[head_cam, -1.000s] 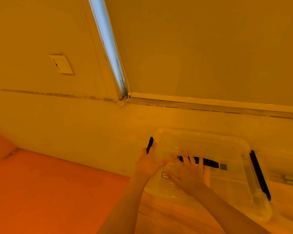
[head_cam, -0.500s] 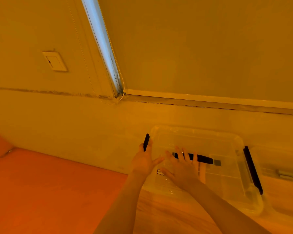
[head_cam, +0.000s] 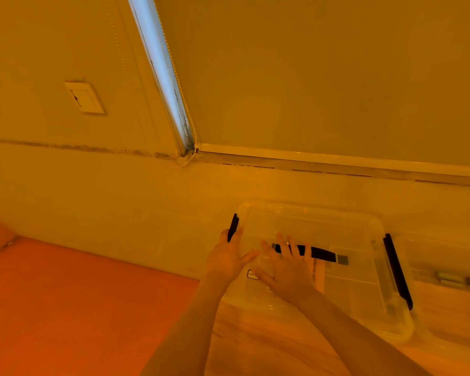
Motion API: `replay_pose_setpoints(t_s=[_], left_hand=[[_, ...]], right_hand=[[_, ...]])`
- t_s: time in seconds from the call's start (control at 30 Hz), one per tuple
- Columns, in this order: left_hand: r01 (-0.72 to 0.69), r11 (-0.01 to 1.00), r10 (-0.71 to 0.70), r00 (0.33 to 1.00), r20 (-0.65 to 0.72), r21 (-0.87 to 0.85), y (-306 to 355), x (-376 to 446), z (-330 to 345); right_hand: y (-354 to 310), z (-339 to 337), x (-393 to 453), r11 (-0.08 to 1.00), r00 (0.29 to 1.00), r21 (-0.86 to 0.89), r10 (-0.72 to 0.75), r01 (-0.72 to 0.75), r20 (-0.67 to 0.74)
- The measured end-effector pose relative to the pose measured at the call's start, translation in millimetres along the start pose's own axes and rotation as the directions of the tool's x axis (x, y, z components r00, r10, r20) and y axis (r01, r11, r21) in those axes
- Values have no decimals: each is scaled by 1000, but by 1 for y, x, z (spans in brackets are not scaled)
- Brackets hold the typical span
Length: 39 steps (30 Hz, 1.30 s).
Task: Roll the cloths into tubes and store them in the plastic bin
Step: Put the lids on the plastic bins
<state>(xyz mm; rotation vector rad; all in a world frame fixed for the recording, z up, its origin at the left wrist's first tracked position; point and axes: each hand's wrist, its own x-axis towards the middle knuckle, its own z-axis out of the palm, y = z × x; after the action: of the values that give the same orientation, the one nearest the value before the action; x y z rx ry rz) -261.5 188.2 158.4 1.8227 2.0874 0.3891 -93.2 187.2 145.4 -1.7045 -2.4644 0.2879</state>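
Observation:
A clear plastic bin (head_cam: pixel 364 280) with its clear lid on stands on the floor against the wall. It has a black clip on the left end (head_cam: pixel 232 227), another on the right end (head_cam: pixel 398 271), and a black handle (head_cam: pixel 322 253) across the lid. My left hand (head_cam: pixel 227 257) rests at the bin's left edge, fingertips touching the left clip. My right hand (head_cam: pixel 286 267) lies flat on the lid with fingers spread over the handle's left end. No cloths are in view.
A second clear container (head_cam: pixel 451 270) sits right of the bin by the wall. An orange mat (head_cam: pixel 65 308) covers the floor at left. Above are a wall switch (head_cam: pixel 84 97) and a blind's bead cord (head_cam: pixel 174 165).
Both hands stay on the bin in about the same places. The camera view has shifted slightly; the bin itself has not visibly moved.

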Motion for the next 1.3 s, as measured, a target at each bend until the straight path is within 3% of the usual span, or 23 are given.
replay_pose_setpoints(t_s=[0.27,0.37,0.67,0.97,1.3], left_hand=[[0,990,-3,1000,-19,-140,2,-4,-5],[-2,994,-2,999,-36,-109,5,-5,-6],[-36,998,40,996,-84,58,44,-12,-13],[-152,988,155,979,-135,27,152,-42,13],[-254,967,250,961,-119,-22,335,-118,113]], right_hand=[[2,-7,-1,999,999,36,28,-28,20],[5,-14,-2,994,999,104,34,-33,-13],[40,-42,-24,986,987,90,147,-141,-63],[137,-80,-84,970,970,122,221,-209,-99],[317,-122,-226,941,941,113,328,-318,-88]])
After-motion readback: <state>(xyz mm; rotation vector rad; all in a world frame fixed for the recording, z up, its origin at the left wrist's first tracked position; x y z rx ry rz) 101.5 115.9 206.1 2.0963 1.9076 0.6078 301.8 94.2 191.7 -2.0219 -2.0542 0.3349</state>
